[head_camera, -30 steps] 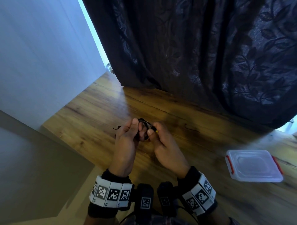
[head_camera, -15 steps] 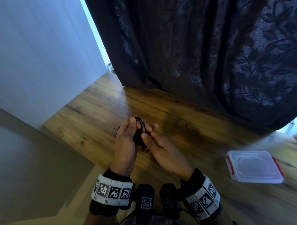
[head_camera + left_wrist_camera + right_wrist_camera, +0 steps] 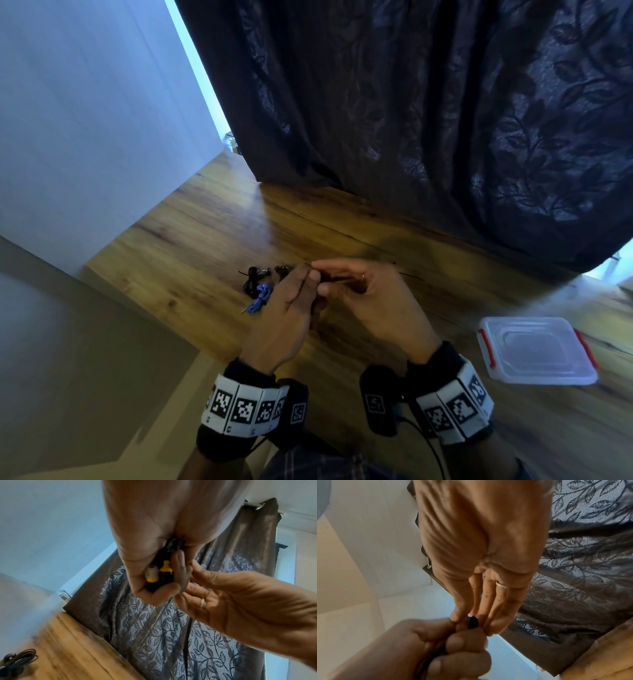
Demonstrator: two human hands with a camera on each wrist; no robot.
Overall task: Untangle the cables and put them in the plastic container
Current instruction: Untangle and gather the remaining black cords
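While both hands (image 3: pixel 329 301) pinch one cable (image 3: pixel 165 561) | two plugs (image 3: pixel 159 577) | one container (image 3: pixel 534 349)

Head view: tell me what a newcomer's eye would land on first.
First, the two hands meeting mid-table: the left hand grips a black cable with yellow-tipped plugs, and the right hand pinches the same cable. Next, the loose pile of black and blue cables lying on the wooden table just left of the hands. Then the plastic container, lid on, at the right edge.
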